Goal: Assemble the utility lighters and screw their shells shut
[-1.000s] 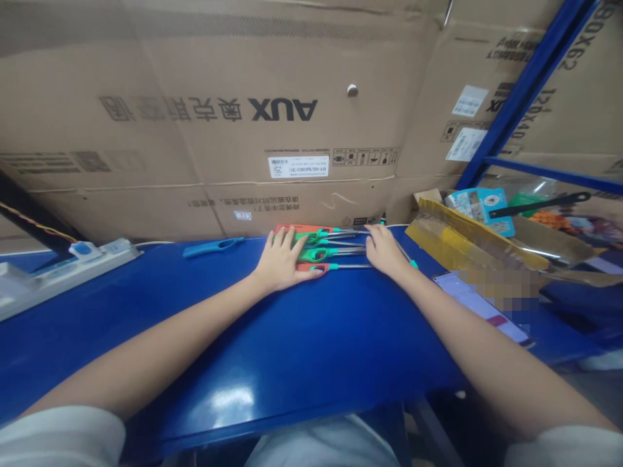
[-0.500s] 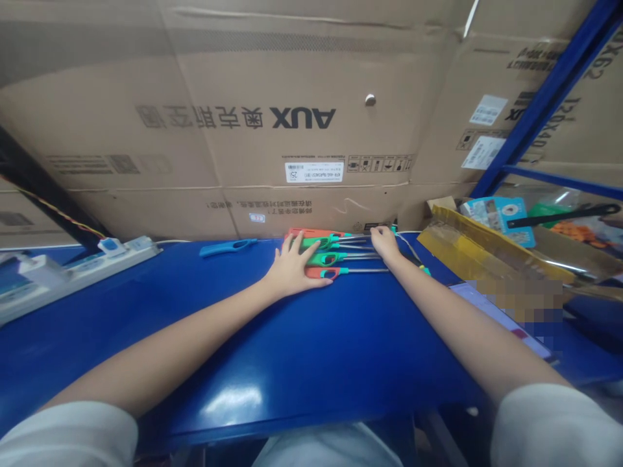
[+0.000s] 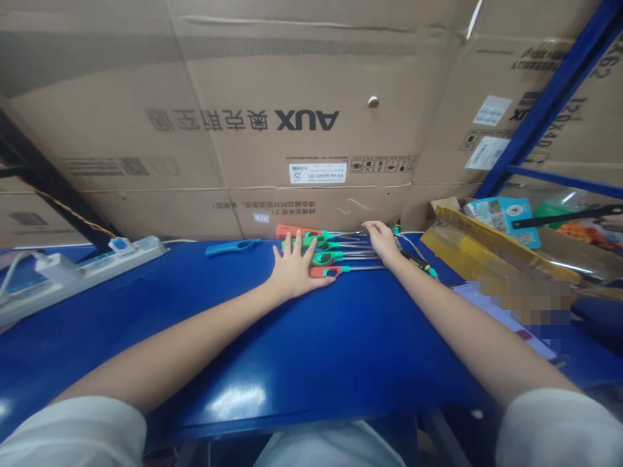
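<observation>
Resting flat on the blue table [image 3: 311,350], the left hand [image 3: 294,275] is pressing on the handle ends of a row of long-neck lighters [image 3: 335,257]. Its fingers are lying spread and straight, not curled around anything.

Four lighters are showing in the row:
- two with orange handles, one at the far edge and one at the near edge;
- two with green handles, lying between the orange ones.

All four are lying side by side and parallel, close together at the back of the table, with their metal tubes pointing to the right.

The right hand [image 3: 384,240] is resting on the tube ends. Its fingers are lying loosely bent over the tubes; whether they are pinching one cannot be told.

One blue lighter [image 3: 232,246] is lying alone, left of the row and apart from it. One dark tool [image 3: 419,263] with a yellow-green tip is lying just right of the right wrist. One white power strip [image 3: 97,263] is sitting at the far left. One large cardboard box [image 3: 302,78], printed AUX, is standing behind the table.
</observation>
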Demonstrator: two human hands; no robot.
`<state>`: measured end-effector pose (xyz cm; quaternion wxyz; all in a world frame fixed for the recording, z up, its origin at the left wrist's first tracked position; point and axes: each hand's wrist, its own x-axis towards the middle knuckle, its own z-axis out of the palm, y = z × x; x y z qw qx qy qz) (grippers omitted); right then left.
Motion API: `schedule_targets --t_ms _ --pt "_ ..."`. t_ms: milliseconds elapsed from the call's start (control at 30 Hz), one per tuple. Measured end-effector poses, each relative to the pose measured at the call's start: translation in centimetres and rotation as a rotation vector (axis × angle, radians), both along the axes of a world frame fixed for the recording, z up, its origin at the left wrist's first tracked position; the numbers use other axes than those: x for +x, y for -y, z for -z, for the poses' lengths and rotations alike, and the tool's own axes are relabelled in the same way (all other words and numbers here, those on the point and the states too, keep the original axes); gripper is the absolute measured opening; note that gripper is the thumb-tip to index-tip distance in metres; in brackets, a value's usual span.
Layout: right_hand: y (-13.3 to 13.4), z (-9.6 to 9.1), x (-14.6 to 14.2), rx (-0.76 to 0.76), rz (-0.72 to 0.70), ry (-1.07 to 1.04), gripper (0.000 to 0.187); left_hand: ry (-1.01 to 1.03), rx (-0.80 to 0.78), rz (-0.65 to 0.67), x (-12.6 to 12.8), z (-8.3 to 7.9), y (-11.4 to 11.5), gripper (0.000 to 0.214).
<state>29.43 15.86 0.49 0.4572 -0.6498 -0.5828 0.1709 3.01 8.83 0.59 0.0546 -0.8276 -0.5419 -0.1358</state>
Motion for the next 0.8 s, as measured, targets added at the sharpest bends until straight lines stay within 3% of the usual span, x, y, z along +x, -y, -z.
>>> schedule_targets --t_ms 100,233,367,467,567,633,800 --pt "1.0 0.3 -0.1 0.016 0.076 0.075 0.038 -0.017 0.046 -0.009 0.1 0.1 0.1 0.113" --pt "4.9 1.0 -1.1 0.098 0.088 0.232 0.041 -0.066 0.138 0.064 -0.1 0.0 0.0 0.106" --pt "8.6 0.7 -2.9 0.241 -0.215 0.46 0.056 -0.115 0.209 0.187 -0.5 -0.2 0.0 0.099" --pt "9.3 0.4 -3.7 0.383 -0.417 0.683 0.054 -0.136 0.243 0.287 -1.4 -0.9 -0.1 0.097" --pt "9.0 0.5 -3.8 0.477 -0.498 0.785 0.05 -0.159 0.244 0.452 -3.5 -2.0 -0.5 0.08" --pt "8.9 0.7 -3.7 0.509 -0.533 0.783 0.047 -0.184 0.23 0.494 -5.7 -3.0 -1.3 0.061" --pt "9.1 0.7 -3.7 0.539 -0.605 0.75 0.041 -0.331 0.173 0.285 -11.8 -4.7 -3.7 0.044"
